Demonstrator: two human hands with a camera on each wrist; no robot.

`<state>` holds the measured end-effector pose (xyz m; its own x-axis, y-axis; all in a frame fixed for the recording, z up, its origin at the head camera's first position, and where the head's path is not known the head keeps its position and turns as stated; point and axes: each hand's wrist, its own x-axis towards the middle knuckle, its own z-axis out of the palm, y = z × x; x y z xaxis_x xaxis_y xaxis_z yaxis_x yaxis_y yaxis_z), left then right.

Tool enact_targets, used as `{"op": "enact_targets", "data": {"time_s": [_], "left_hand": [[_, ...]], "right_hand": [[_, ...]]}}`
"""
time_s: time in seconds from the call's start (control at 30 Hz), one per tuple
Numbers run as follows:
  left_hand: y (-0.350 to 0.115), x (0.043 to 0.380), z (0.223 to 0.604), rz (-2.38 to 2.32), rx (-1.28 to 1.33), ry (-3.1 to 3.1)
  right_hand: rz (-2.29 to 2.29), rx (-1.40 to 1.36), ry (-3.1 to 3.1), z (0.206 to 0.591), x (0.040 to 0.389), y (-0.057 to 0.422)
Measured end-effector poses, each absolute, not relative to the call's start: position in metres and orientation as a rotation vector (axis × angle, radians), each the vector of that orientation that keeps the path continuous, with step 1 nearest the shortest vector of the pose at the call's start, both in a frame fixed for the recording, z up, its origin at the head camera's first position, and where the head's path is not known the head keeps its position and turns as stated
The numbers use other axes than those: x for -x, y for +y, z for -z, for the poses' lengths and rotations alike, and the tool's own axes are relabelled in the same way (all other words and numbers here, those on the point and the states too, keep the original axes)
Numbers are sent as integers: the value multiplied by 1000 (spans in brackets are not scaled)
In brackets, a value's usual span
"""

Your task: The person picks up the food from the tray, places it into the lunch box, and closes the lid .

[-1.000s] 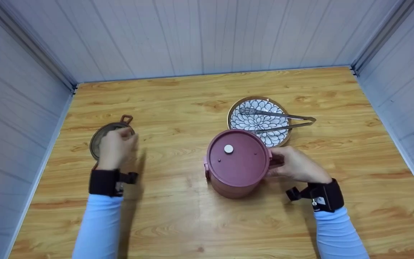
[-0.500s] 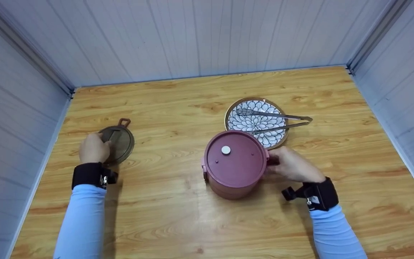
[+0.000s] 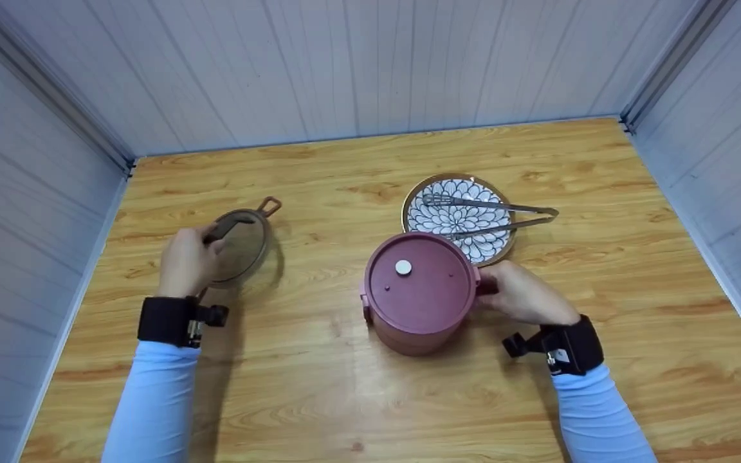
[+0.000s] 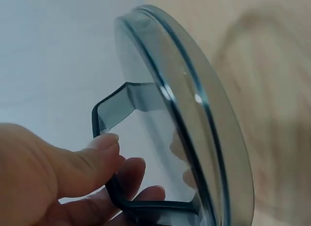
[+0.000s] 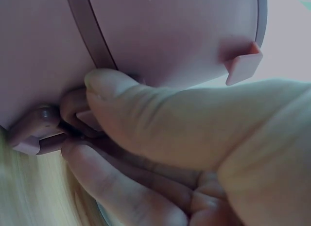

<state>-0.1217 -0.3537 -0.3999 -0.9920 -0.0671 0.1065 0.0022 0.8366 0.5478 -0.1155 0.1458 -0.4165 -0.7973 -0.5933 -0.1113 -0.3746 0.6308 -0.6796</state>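
Observation:
In the left wrist view, my left hand pinches the handle of a clear grey lid between thumb and fingers. The lid is tilted and held over the table, with its shadow beside it. Orange-brown loops stick out from its edge in the head view. Around the side handle of a maroon lidded pot, my right hand has its thumb and fingers closed. The pot stands upright, its lid on and a white knob on top.
Behind the pot lies a round plate with a flower pattern and a brown rim. Open metal tongs rest across it, their hinge end past its right edge. Pale panel walls border the wooden table.
My left hand came down to the clear lid, took hold of its handle, then raised and carried it to the right. My right hand and the pot have stayed in place.

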Motion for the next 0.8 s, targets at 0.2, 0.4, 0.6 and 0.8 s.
{"op": "enact_targets", "data": {"time_s": [0.2, 0.4, 0.6, 0.8], "left_hand": [[-307, 117, 378, 887, 215, -2753], [-263, 106, 357, 887, 440, -2652], [-224, 91, 342, 837, 639, -2636], [-194, 82, 336, 740, 756, -2664]], "right_hand": [[945, 751, 2526, 416, 115, 146], [941, 750, 2530, 417, 116, 146], [937, 739, 2528, 414, 115, 148], [975, 661, 2541, 403, 112, 162]]}}
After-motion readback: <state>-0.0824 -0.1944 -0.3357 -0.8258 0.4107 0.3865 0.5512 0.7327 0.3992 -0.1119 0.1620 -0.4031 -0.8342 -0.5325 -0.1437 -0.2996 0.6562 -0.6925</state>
